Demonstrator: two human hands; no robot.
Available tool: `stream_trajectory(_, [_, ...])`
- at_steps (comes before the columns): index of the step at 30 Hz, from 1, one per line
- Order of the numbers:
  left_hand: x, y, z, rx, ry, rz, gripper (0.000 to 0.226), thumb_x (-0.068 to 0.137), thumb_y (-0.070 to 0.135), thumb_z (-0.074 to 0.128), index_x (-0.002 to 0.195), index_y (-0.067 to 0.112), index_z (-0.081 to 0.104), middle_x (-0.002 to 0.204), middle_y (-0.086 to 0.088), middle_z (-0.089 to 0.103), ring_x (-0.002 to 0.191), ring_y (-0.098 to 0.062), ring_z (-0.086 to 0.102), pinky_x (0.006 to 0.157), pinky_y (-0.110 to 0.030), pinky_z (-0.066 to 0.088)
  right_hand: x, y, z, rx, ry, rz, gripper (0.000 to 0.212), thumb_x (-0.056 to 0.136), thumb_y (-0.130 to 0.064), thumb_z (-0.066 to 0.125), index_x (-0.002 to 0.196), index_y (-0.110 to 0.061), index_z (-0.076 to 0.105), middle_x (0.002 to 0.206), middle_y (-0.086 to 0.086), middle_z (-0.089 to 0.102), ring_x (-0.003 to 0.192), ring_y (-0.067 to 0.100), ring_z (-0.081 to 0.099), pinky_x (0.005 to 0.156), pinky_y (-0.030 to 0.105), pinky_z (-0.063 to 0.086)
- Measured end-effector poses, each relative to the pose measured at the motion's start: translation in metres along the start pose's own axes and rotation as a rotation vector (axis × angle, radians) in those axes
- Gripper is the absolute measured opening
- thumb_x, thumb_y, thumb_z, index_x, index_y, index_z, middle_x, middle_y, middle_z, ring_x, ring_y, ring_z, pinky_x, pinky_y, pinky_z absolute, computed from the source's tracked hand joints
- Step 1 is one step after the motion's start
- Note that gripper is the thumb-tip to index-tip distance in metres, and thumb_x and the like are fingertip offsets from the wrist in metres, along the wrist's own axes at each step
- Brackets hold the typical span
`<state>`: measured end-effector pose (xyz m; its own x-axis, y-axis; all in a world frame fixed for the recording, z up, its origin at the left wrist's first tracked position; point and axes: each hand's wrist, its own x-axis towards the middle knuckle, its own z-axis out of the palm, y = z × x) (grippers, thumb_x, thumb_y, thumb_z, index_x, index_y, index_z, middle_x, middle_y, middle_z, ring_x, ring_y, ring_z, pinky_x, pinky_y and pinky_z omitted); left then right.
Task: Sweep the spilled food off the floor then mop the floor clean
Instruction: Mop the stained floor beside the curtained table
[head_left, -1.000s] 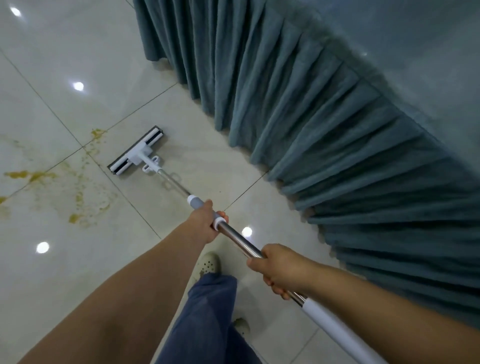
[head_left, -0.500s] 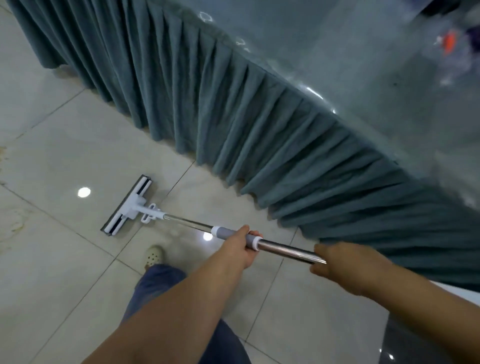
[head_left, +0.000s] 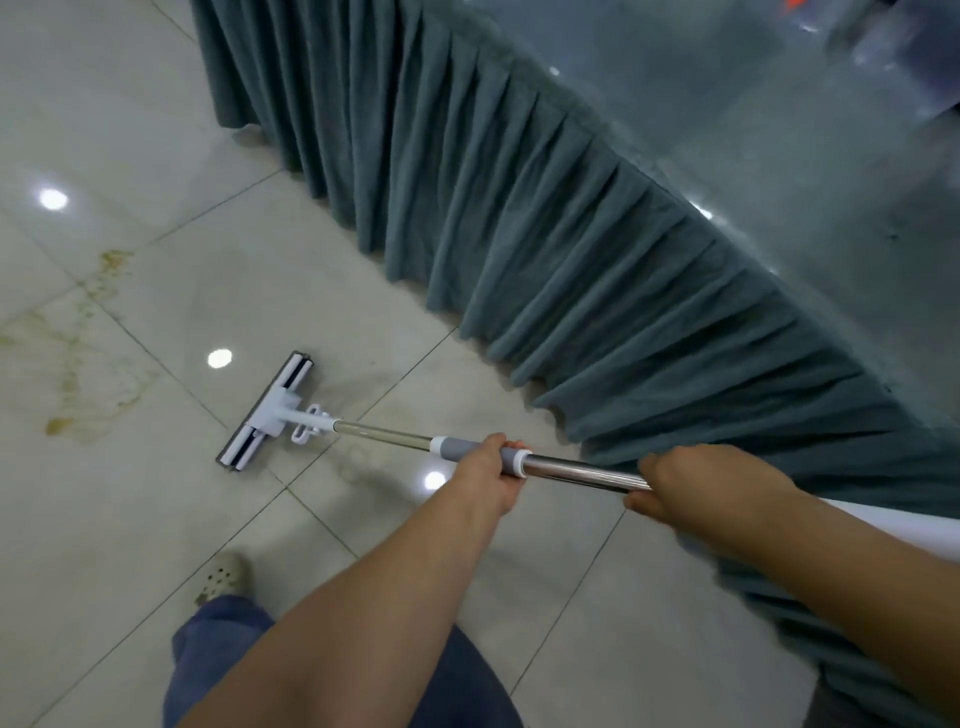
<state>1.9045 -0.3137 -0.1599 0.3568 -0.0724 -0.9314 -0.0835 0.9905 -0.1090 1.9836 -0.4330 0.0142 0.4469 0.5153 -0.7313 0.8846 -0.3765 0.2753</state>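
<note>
Steel mop pole (head_left: 576, 471) is being gripped by both hands, fingers (head_left: 511, 446) curled round it: left hand (head_left: 485, 472) on the grey collar (head_left: 460, 450), right hand (head_left: 688, 486) further up. Mop head (head_left: 265, 410) is sitting on the tiled floor (head_left: 156, 519), between yellowish food smears (head_left: 57, 425) and the teal bench skirt (head_left: 571, 270).

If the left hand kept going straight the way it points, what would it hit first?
Probably the table skirt. The left hand, gripping the mop pole, points along its forearm toward those pleats; nothing else shows between, though depth is unclear.
</note>
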Motion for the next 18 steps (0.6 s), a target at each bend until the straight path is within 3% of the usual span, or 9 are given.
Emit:
stream_trajectory(2, [-0.007, 0.036, -0.016, -0.030, 0.011, 0.010, 0.021, 0.092, 0.008, 0.055, 0.074, 0.003, 0.047, 0.067, -0.008, 0.052, 0.058, -0.020, 0.052, 0.032, -0.032, 0.050, 0.015, -0.027, -0.022, -0.043, 0.019, -0.028, 0.041, 0.097, -0.055, 0.036, 0.111, -0.022, 0.055, 0.084, -0.005, 0.056, 0.073, 0.014, 0.050, 0.066, 0.025, 0.039])
stream_trajectory(8, [-0.031, 0.159, -0.064, -0.104, 0.003, 0.063, 0.023, 0.094, 0.008, 0.052, 0.073, 0.005, 0.043, 0.064, -0.007, 0.047, 0.054, -0.017, 0.047, 0.046, -0.029, 0.052, 0.066, -0.122, -0.100, -0.083, 0.027, -0.086, 0.040, 0.096, -0.057, 0.033, 0.113, -0.025, 0.051, 0.102, -0.003, 0.061, 0.083, 0.017, 0.057, 0.069, 0.028, 0.041])
stream_trajectory(12, [-0.045, 0.249, -0.115, -0.145, 0.024, 0.079, 0.020, 0.096, 0.013, 0.053, 0.080, 0.004, 0.044, 0.064, -0.005, 0.046, 0.054, -0.016, 0.046, 0.059, -0.034, 0.050, 0.098, -0.207, -0.145, -0.071, 0.034, -0.146, 0.037, 0.097, -0.056, 0.031, 0.108, -0.025, 0.049, 0.092, -0.005, 0.058, 0.076, 0.015, 0.053, 0.070, 0.029, 0.046])
stream_trajectory(15, [-0.056, 0.318, -0.163, -0.118, 0.064, 0.111, 0.027, 0.096, 0.021, 0.053, 0.077, 0.005, 0.044, 0.067, -0.006, 0.049, 0.056, -0.016, 0.048, 0.051, -0.033, 0.051, 0.118, -0.282, -0.175, 0.009, 0.013, -0.218, 0.028, 0.099, -0.051, 0.031, 0.099, -0.025, 0.041, 0.081, -0.007, 0.048, 0.073, 0.015, 0.050, 0.059, 0.025, 0.038])
stream_trajectory(18, [-0.068, 0.384, -0.214, -0.103, 0.129, 0.177, 0.024, 0.096, 0.023, 0.052, 0.082, 0.005, 0.046, 0.068, -0.006, 0.050, 0.057, -0.017, 0.050, 0.045, -0.030, 0.053, 0.138, -0.363, -0.200, 0.066, -0.007, -0.246, 0.028, 0.100, -0.045, 0.035, 0.106, -0.019, 0.044, 0.085, -0.004, 0.052, 0.074, 0.017, 0.047, 0.062, 0.026, 0.037])
